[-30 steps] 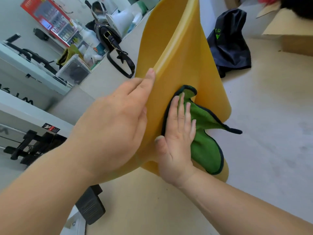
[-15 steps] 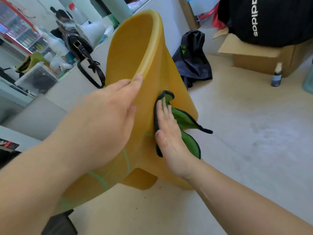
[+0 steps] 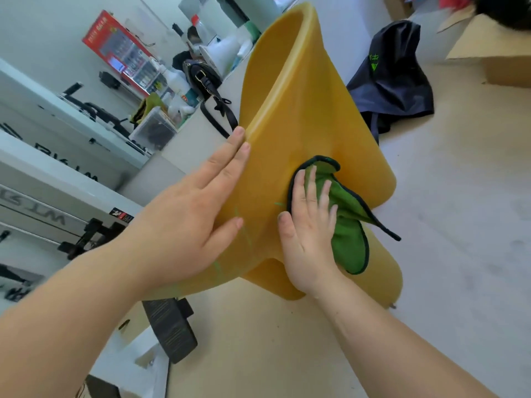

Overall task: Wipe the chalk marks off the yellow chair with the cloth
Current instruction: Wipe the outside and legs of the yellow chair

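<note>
The yellow chair (image 3: 290,104) fills the middle of the head view, its curved shell facing me. My left hand (image 3: 189,216) lies flat on the shell's left side, fingers stretched up to its rim. My right hand (image 3: 309,228) presses a green cloth (image 3: 349,234) with dark edging flat against the shell, fingers spread over it. Faint green chalk marks (image 3: 244,234) run down the shell between my two hands, and more show low by my left wrist. The cloth's lower end hangs free to the right.
A dark bag (image 3: 393,81) lies on the floor behind the chair. A cardboard box (image 3: 494,56) stands at the far right. A black handbag (image 3: 204,79) and bottles sit on the white counter at left. A black block (image 3: 172,326) lies on the floor below the chair.
My right hand has slid the cloth over the shell, down and then back up. My left hand's fingers have opened flatter against the chair. The view has swung about.
</note>
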`<state>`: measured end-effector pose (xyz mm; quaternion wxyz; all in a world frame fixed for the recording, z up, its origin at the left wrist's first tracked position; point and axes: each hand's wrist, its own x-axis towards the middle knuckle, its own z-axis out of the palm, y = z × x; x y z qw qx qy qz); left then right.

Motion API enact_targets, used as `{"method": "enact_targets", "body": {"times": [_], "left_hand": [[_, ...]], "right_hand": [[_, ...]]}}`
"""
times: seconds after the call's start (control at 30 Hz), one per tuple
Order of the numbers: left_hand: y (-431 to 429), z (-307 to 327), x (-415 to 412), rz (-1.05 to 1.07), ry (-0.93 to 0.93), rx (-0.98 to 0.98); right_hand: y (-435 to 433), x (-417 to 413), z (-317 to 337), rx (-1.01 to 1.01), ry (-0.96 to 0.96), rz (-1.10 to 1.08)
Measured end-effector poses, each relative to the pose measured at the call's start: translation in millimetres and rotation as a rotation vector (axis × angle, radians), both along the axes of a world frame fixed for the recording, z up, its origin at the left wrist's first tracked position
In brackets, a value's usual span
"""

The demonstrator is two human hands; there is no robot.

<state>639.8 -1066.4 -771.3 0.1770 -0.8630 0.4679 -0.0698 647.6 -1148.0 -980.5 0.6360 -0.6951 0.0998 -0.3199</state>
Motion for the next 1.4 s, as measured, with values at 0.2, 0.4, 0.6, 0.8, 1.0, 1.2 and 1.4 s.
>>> {"method": "enact_targets", "body": {"times": [0.2,0.4,0.6,0.8,1.0,1.2,1.4], "left_hand": [[4.9,-7.2,4.8,-0.040,0.002,-0.103],[12.3,-8.7,15.0,-0.125,0.116,-0.142],[16.4,-12.5,17.3,-0.166,0.044,-0.143],[18.5,-14.3,11.8,-0.133,-0.012,-0.212],[18.2,-19.4,3.2,-0.128,-0.106,-0.180],[16.4,-18.8,5.7,-0.136,-0.086,-0.192],[18.6,-19.7,6.9,-0.152,-0.086,-0.206]], "right_hand": [[25.4,-4.7,24.0,-0.066,0.025,-0.044],[42.7,10.2,-9.1,-0.038,0.027,-0.227],[27.0,12.3,-96.1,0.555,0.451,-0.292],[57.1,11.9,-15.2,0.370,0.252,-0.258],[72.3,8.8,3.9,0.015,-0.090,-0.221],[23.3,16.0,-104.7,0.598,0.471,-0.318],[40.9,10.6,-31.0,0.453,0.371,-0.240]]}}
